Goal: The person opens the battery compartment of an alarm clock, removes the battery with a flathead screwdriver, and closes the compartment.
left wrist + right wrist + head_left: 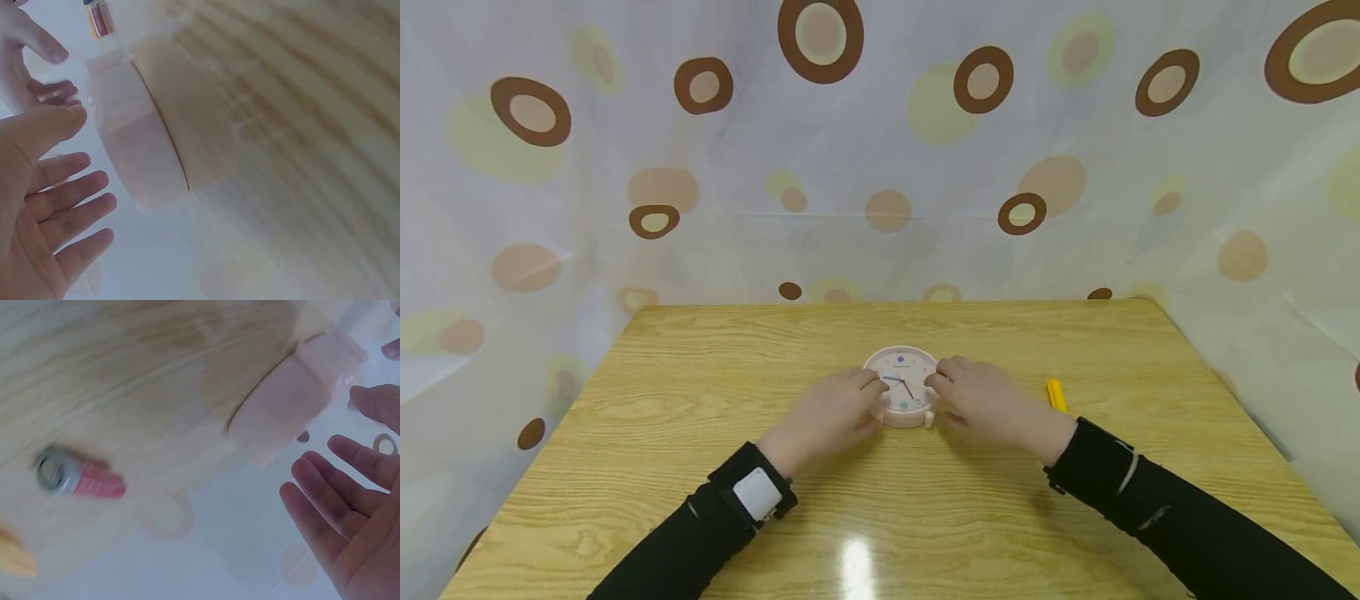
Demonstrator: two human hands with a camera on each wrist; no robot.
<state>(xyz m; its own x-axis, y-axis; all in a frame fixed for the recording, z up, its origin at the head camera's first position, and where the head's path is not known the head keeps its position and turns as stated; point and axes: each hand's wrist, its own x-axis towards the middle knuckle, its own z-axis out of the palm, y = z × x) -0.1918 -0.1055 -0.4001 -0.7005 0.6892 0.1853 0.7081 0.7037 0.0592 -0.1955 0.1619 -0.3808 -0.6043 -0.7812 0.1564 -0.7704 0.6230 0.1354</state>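
A pale pink round clock [902,387] lies on the table, its dial facing up and two small feet toward me. In the head view my left hand [838,408] is at its left rim and my right hand [981,400] at its right rim. The left wrist view has the left hand [56,194] with loosely extended fingers beside the clock's pink side [140,137]. In the right wrist view the right hand [356,506] has its fingers spread apart, close to the clock [290,400]. Whether fingertips touch the rim, I cannot tell.
Right of the clock lies a yellow stick-like thing [1056,394], partly behind the right forearm. A small red cylinder with a silver end [81,475], like a battery, is on the wooden table [737,350]. A dotted cloth [887,133] hangs behind the table.
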